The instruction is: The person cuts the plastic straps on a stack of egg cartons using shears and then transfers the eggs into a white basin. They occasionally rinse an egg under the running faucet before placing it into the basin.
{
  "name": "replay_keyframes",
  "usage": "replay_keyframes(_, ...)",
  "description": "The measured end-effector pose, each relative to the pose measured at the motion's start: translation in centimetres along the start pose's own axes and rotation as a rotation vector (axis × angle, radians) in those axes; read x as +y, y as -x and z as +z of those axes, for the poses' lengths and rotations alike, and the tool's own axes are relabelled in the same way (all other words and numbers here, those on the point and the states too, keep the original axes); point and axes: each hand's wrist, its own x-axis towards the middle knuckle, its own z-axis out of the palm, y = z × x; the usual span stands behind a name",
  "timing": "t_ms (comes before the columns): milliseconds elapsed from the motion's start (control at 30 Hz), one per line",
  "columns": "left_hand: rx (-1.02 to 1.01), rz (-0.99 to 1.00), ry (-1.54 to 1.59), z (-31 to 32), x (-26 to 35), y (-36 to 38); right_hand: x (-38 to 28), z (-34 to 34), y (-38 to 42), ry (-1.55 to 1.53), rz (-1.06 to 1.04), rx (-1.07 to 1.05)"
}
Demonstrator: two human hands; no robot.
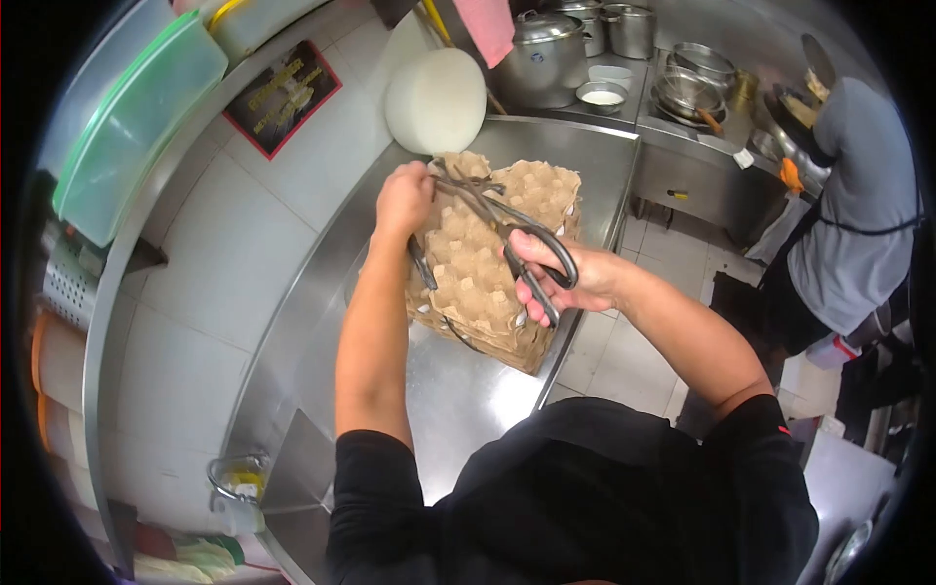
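Note:
A stack of brown pulp egg trays (475, 278) lies on the steel counter (487, 390) in front of me. Dark cord (421, 263) runs over and along the stack. My right hand (539, 273) is closed round the black handles of a pair of scissors (559, 258). Their blades point to the upper left, across the top of the trays. At the stack's far left corner, my left hand (404, 199) is closed on the dark cord, close to the blade tips. The cord's far end bunches there beside my fingers.
A round white board (436, 101) leans against the wall behind the counter. Pots (544, 60) and a bowl (601, 96) stand at the back right. Another person (848, 214) in grey works at the right by a stove. Green-lidded tubs (146, 127) sit on a shelf at left.

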Motion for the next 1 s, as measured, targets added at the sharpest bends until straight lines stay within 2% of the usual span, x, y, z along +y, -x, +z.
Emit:
replay_keyframes(33, -0.014, -0.082, 0.153, -0.4, -0.1, -0.2, 0.0, 0.5, 0.0, -0.012, 0.031, 0.03)
replay_keyframes(133, -0.035, -0.096, 0.196, -0.8, 0.0, 0.1, -1.2, 1.8, -1.2, -0.027, 0.016, -0.011)
replay_keyframes(467, -0.002, 0.004, 0.145, -2.1, -0.3, 0.9, -2.6, 2.7, -10.6, -0.075, -0.008, 0.021)
replay_keyframes(600, 0.037, 0.036, 0.141, -1.9, -0.8, 1.1, -2.5, 3.0, -11.6, -0.091, -0.069, 0.078)
replay_keyframes(733, 0.135, -0.02, 0.225, -1.2, -0.2, 1.5, -2.2, 2.5, -11.9, -0.097, -0.089, 0.165)
replay_keyframes(833, 0.167, -0.112, 0.282, -0.5, 0.1, 1.5, -2.0, 2.5, -12.0, -0.158, -0.095, 0.183)
replay_keyframes(1000, 0.204, -0.072, 0.261, -0.1, 0.2, 1.8, -1.6, 2.0, -12.2, -0.163, -0.106, 0.146)
